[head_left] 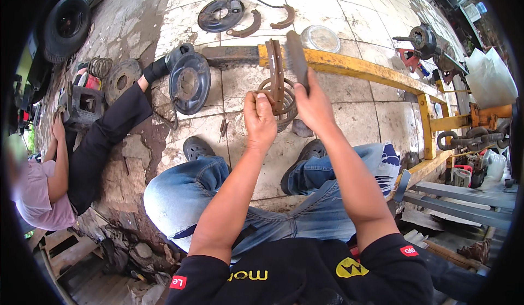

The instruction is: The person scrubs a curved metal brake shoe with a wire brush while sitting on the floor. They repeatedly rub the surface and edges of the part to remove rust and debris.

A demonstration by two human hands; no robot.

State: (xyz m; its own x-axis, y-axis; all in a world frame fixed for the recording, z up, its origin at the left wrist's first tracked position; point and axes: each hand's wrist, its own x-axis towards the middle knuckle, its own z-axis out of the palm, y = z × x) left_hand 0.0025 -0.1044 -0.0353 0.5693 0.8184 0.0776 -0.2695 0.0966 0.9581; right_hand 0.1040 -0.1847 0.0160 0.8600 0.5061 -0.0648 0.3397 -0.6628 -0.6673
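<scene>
My left hand point(259, 116) is closed round the lower end of a rusty, curved brake shoe point(275, 78), which stands upright in front of me. In my right hand point(315, 105) is a brush point(296, 56) with a long brown back, its bristles facing the shoe. The brush is close beside the shoe's right side; whether they touch I cannot tell. Behind my left hand lies a coil spring point(287, 116), partly hidden. Farther off on the tiles are two loose brake shoes, one point(246, 26) left of the other point(285, 18), next to a black backing plate point(221, 14).
A yellow metal beam point(360, 68) crosses beyond my hands. Left of it stands another black backing plate point(190, 83). A shiny round metal piece point(321, 38) lies behind the beam. At the left sits another person point(49, 179), one leg stretched toward the plate. Chain links point(477, 139) hang at right.
</scene>
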